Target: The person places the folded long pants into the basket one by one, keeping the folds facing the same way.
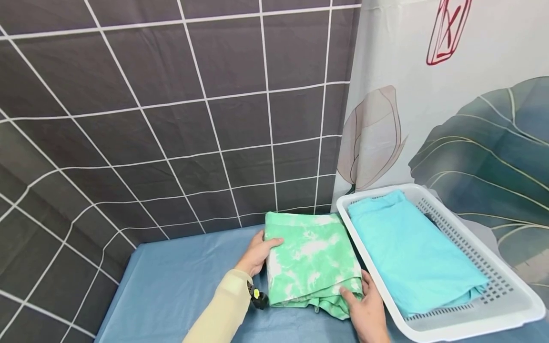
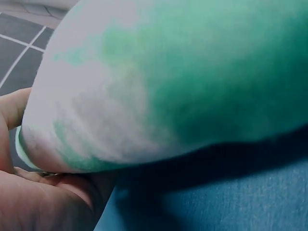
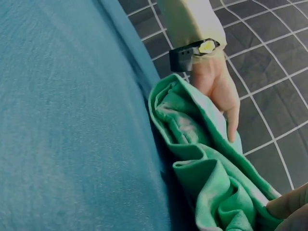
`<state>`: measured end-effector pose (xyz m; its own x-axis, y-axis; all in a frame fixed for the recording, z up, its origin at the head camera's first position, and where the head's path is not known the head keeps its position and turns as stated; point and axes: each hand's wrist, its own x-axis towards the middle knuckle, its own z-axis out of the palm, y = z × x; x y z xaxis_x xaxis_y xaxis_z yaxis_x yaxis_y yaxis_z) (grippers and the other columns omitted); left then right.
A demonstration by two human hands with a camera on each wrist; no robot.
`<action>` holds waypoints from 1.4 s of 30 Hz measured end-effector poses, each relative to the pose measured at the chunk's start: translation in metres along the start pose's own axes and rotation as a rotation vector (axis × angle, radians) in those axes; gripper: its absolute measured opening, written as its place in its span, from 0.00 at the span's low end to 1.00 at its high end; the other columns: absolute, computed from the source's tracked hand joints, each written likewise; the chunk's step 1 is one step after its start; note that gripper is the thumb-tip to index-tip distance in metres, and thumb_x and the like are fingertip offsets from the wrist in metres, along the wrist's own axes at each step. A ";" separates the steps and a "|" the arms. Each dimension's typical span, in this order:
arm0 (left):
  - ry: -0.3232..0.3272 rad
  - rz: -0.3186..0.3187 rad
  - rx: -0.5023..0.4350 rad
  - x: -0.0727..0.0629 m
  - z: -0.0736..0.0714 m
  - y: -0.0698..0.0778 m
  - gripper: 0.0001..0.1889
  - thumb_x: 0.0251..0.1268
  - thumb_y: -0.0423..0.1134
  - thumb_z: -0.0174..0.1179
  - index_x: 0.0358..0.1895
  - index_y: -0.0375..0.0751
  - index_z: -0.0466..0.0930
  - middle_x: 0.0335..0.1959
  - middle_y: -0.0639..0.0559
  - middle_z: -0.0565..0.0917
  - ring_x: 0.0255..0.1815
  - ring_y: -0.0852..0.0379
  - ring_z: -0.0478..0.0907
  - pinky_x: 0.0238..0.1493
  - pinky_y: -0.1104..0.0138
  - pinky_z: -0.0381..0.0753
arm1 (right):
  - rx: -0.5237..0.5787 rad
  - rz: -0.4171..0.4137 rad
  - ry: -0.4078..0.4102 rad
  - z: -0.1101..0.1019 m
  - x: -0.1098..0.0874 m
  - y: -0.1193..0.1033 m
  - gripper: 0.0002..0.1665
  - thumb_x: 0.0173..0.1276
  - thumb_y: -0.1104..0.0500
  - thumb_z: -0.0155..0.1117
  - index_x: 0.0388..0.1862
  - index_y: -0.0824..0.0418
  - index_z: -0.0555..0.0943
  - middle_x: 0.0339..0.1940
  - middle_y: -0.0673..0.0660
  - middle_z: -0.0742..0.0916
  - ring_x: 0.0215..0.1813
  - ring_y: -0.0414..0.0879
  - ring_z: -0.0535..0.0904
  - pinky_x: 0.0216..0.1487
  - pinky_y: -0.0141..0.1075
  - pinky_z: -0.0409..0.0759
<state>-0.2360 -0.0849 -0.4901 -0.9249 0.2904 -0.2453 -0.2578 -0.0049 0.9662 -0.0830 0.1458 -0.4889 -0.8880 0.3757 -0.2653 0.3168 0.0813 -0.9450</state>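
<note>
A folded green and white tie-dye cloth lies at the back of the blue-covered table, its layers loose and bunched along the near edge. My left hand grips its left side, thumb on top and fingers beneath. At the near right corner my right hand pinches the layers between thumb and fingers. From the left wrist, the cloth bulges close over the table, with the left hand under its edge. The right wrist view shows the wavy open folds end-on.
A white perforated basket stands right beside the cloth, holding a folded turquoise cloth. Behind the blue table cover hangs a dark grid-patterned curtain. A white curtain with leaf prints hangs at the right. A black wrist-worn device sits on the left wrist.
</note>
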 end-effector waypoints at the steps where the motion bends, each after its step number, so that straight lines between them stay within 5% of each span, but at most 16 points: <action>1: 0.003 0.003 -0.005 0.000 -0.001 0.000 0.35 0.69 0.40 0.64 0.73 0.32 0.60 0.56 0.37 0.79 0.47 0.50 0.83 0.54 0.56 0.82 | 0.001 -0.011 -0.001 0.000 -0.001 -0.001 0.49 0.72 0.67 0.59 0.80 0.73 0.41 0.72 0.81 0.64 0.72 0.72 0.63 0.67 0.59 0.68; 15: 0.033 0.053 -0.032 -0.007 -0.017 0.009 0.31 0.69 0.39 0.64 0.71 0.32 0.64 0.54 0.38 0.80 0.47 0.51 0.83 0.54 0.58 0.81 | -0.014 -0.134 -0.002 0.007 -0.013 -0.018 0.45 0.74 0.65 0.62 0.80 0.69 0.49 0.74 0.77 0.65 0.75 0.68 0.60 0.65 0.58 0.71; 23: 0.037 0.078 -0.047 -0.011 -0.021 0.018 0.31 0.71 0.39 0.62 0.72 0.35 0.63 0.55 0.38 0.80 0.47 0.51 0.83 0.54 0.58 0.82 | 0.062 -0.171 -0.021 0.010 -0.017 -0.029 0.43 0.73 0.69 0.61 0.80 0.67 0.50 0.72 0.74 0.69 0.69 0.65 0.70 0.53 0.38 0.82; 39: 0.035 0.149 -0.069 -0.012 -0.008 0.059 0.29 0.70 0.36 0.61 0.72 0.38 0.64 0.53 0.38 0.80 0.45 0.51 0.84 0.51 0.57 0.83 | 0.129 -0.218 -0.027 -0.007 -0.022 -0.061 0.46 0.73 0.70 0.60 0.81 0.64 0.47 0.75 0.69 0.66 0.72 0.58 0.66 0.50 0.16 0.72; 42: 0.025 0.154 -0.065 -0.011 -0.002 0.069 0.30 0.71 0.36 0.62 0.73 0.41 0.64 0.55 0.38 0.79 0.47 0.50 0.83 0.52 0.57 0.83 | 0.149 -0.228 -0.003 -0.010 -0.022 -0.065 0.45 0.73 0.70 0.60 0.81 0.64 0.48 0.74 0.68 0.66 0.68 0.45 0.70 0.51 0.16 0.71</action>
<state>-0.2443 -0.0905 -0.4211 -0.9613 0.2578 -0.0976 -0.1295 -0.1097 0.9855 -0.0804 0.1416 -0.4194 -0.9319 0.3602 -0.0426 0.0560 0.0269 -0.9981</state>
